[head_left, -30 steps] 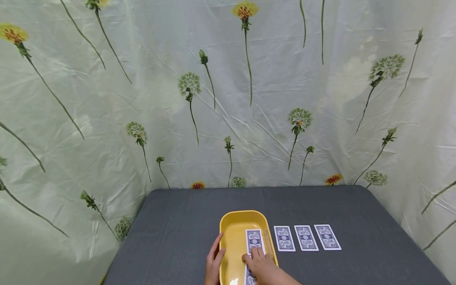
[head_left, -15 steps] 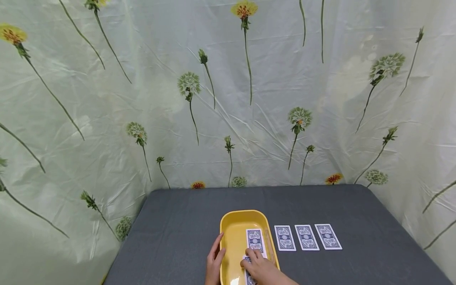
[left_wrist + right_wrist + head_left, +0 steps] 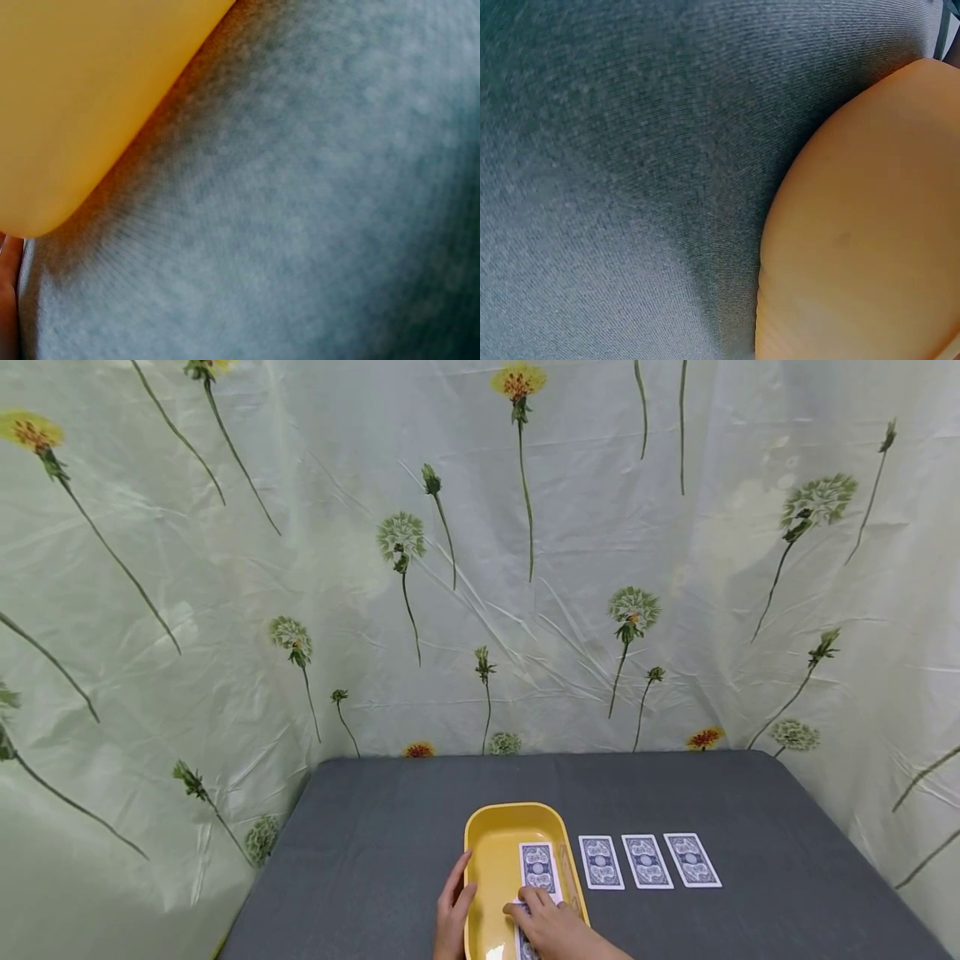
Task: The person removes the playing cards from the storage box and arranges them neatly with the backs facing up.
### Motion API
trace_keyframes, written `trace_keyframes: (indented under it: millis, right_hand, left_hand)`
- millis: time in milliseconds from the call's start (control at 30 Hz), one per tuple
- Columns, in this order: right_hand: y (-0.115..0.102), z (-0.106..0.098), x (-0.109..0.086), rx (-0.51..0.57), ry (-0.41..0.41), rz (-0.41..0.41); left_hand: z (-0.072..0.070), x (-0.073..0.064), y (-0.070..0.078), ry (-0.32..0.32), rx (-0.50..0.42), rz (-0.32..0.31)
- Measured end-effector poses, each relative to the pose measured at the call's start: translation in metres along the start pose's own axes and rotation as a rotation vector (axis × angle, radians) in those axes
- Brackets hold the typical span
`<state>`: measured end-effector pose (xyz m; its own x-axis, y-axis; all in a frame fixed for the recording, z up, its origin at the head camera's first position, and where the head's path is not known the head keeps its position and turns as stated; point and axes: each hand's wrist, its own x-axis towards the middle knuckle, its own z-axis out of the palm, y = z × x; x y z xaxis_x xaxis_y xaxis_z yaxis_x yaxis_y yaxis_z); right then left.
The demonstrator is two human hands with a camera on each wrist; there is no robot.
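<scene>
A yellow tray (image 3: 487, 827) lies lengthwise at the front of the dark cloth-covered table. My left hand (image 3: 452, 914) holds its left side, thumb over the rim and fingers along the outside. Inside the tray, a face-down playing card (image 3: 537, 864) with a blue back lies along the right side. A second face-down card (image 3: 525, 950) is just below it, partly covered by my right hand (image 3: 551, 927). The bent thumb and fingertips of that hand are at this card's upper end. In the left wrist view the tray (image 3: 75, 90) fills the upper left corner.
Three more blue-backed cards lie in a row right of the tray: the near one (image 3: 601, 862), the middle one (image 3: 647, 862) and the far one (image 3: 692, 860). Behind the table (image 3: 397, 827) hangs a pale curtain (image 3: 337, 568) printed with dandelions.
My right thumb and fingers have spread and shifted slightly left over the lower card, uncovering more of the upper card. The left hand stays on the tray rim; the three outside cards stay put.
</scene>
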<state>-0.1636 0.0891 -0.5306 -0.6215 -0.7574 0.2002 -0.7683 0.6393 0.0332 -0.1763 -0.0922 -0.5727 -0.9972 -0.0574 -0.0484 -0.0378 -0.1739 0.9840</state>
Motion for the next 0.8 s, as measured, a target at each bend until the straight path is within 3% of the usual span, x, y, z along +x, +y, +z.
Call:
trace_keyframes:
  millis: [267,400,600,800]
  right_hand:
    - [0.0012,-0.0028,0.0017,0.096,-0.042,0.035]
    - [0.0002,-0.0036,0.0014,0.067,-0.074,0.059]
    - [-0.0016,0.0001,0.0013,-0.038,0.003,-0.002]
    - [0.0016,-0.0034,0.0001,-0.026,0.097,-0.036]
  left_hand:
    - [0.0006,-0.0003,0.0017,0.006,0.042,0.043]
    - [0.0010,-0.0009,0.0020,0.005,0.035,0.038]
    - [0.0013,-0.0012,0.0007,0.007,0.016,0.053]
    - [0.0004,-0.0025,0.0009,-0.020,-0.001,0.069]
